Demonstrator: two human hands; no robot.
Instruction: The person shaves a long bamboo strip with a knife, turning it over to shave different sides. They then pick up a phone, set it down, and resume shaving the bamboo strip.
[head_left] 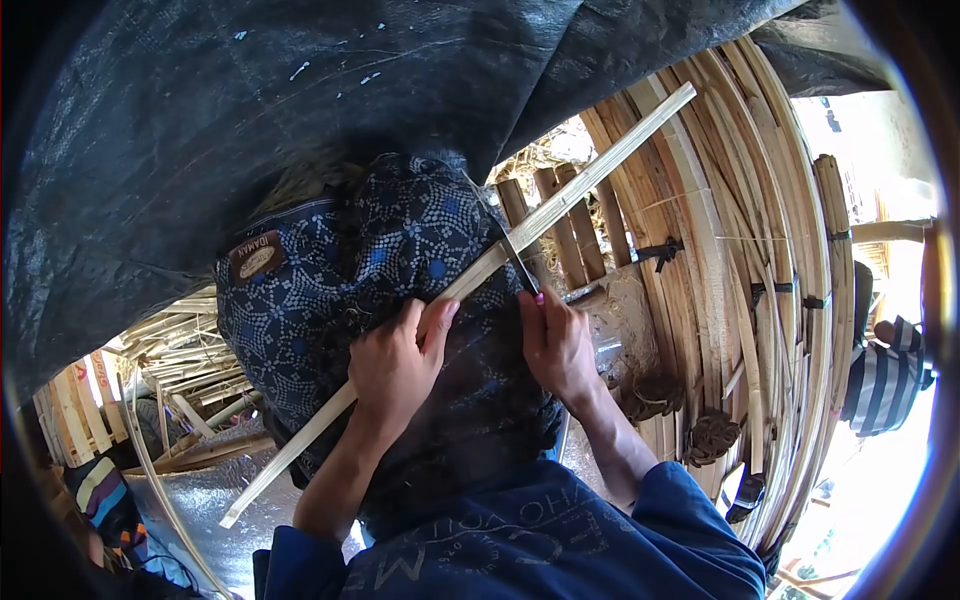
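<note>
The left hand (pixel 395 362) grips a long bamboo strip (pixel 560 205); the right hand (pixel 556 340) closes around a knife (pixel 517 262) pressed against it.

dark tarp (pixel 250 120) overhead, stacked bamboo strips (pixel 740 250), daylight

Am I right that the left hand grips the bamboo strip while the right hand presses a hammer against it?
Not quite. The head view shows the left hand gripping the bamboo strip, but the right hand presses a knife blade against it, not a hammer.
</note>
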